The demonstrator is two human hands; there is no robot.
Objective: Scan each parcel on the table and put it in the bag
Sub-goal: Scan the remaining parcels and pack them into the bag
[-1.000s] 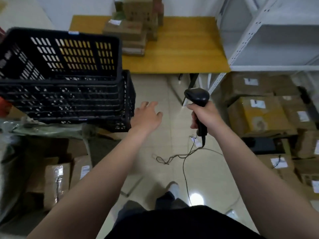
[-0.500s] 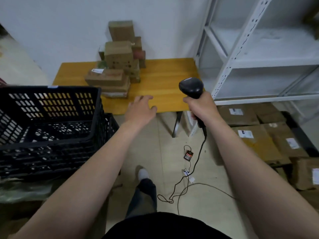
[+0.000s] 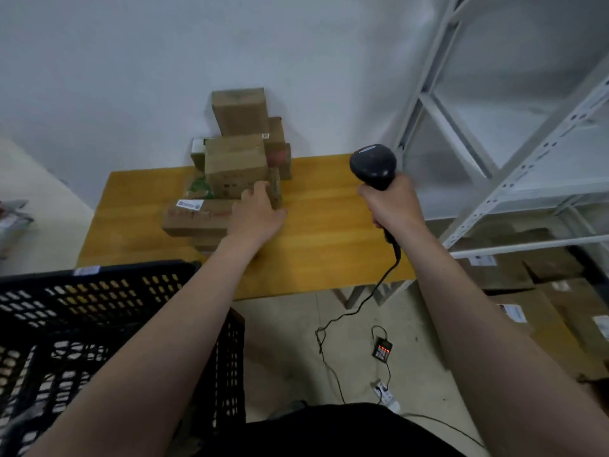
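Two slatted black crates (image 3: 99, 324) sit stacked at the lower left; I cannot make out through the slats what they hold. The parcels (image 3: 235, 163), brown cardboard boxes, stand piled on the wooden table (image 3: 329, 225) at frame centre, against the wall. The flat lower box (image 3: 197, 222) carries a white label (image 3: 189, 204), its print too small to read. The left hand (image 3: 257, 216) is against the pile, fingers on a box face; gripping or only touching, I cannot tell. The right hand (image 3: 392, 206), well apart, is clenched round the black scanner (image 3: 374, 164). Labelled cartons (image 3: 540, 324) lie on the floor at the right.
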